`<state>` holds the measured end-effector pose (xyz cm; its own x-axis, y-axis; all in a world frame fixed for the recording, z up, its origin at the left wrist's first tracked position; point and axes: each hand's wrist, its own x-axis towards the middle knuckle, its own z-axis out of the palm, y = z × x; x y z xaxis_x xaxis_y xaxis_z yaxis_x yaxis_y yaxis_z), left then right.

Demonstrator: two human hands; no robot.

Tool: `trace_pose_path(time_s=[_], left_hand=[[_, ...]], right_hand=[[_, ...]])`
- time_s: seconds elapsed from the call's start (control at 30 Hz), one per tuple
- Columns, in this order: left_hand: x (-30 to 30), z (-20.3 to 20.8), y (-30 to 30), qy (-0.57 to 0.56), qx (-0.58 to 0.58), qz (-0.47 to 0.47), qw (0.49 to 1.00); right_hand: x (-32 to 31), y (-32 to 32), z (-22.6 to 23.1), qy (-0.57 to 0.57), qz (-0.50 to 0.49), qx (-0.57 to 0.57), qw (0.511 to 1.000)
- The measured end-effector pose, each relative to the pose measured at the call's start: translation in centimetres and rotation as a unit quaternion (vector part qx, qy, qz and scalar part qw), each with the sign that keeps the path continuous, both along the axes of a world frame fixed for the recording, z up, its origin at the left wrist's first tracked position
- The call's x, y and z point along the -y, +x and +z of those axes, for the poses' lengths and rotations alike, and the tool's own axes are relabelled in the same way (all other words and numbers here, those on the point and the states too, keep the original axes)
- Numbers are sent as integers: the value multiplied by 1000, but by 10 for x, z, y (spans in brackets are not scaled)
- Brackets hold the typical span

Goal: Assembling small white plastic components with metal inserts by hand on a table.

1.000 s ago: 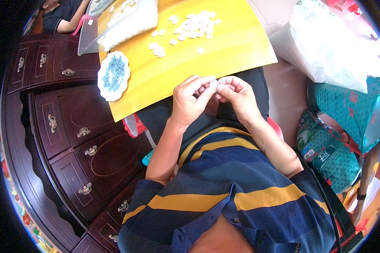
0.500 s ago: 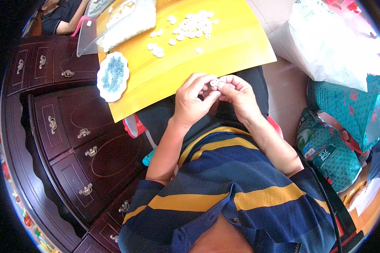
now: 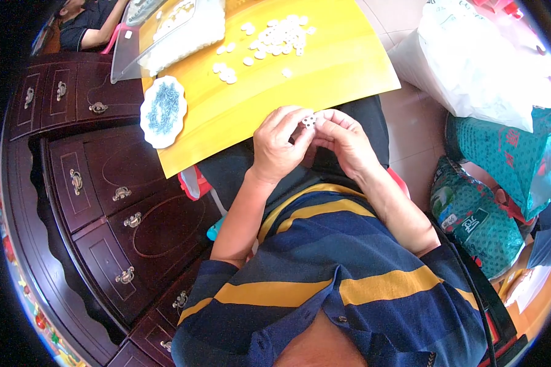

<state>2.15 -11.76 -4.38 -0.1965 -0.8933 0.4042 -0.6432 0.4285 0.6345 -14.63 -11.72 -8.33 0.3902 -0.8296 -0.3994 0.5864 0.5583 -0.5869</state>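
Observation:
A small round white piece with dark holes or spots (image 3: 309, 122) is held up just over the near edge of the yellow tabletop (image 3: 245, 104). My left hand (image 3: 278, 144) pinches it from the left between thumb and curled fingers. From the right, the thumb and fingertips of my right hand (image 3: 347, 139) close on its edge; whether they hold something tiny is too small to tell. Beyond my hands lies a loose heap of similar white pieces (image 3: 281, 38), with a lone white piece (image 3: 286, 73) nearer. A scalloped white dish (image 3: 146, 125) holds many thin bluish bits (image 3: 166, 109).
A clear plastic tub (image 3: 125, 61) and a bulk of white pieces (image 3: 187, 46) occupy the far left. Dark wooden drawers (image 3: 116, 159) line the left side. A white sack (image 3: 459, 67) and teal bags (image 3: 490, 153) stand on the right. Another person's arm (image 3: 101, 37) shows at top left.
The white piece has turned, so its dark spots now face up more plainly. My right fingertips have shifted slightly, and the left hand has barely moved.

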Motion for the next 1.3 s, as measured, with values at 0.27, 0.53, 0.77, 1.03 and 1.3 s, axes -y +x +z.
trace_pose_path(time_s=[0.27,0.53,0.77,1.03,1.3], left_hand=[[-1,6,-2,29,-29,-25,999],[-1,8,-3,-6,12,-15,1000],[1,10,-5,-23,31,-17,999],[3,6,-5,-38,28,-14,999],[2,4,-5,7,-49,-5,999]], right_hand=[[1,0,4,-57,17,-44,997],[-3,3,4,-86,-11,-93,992],[-4,5,9,-79,-31,-117,990],[-7,8,11,-83,-46,-137,986],[-4,6,15,-98,-59,-155,981]])
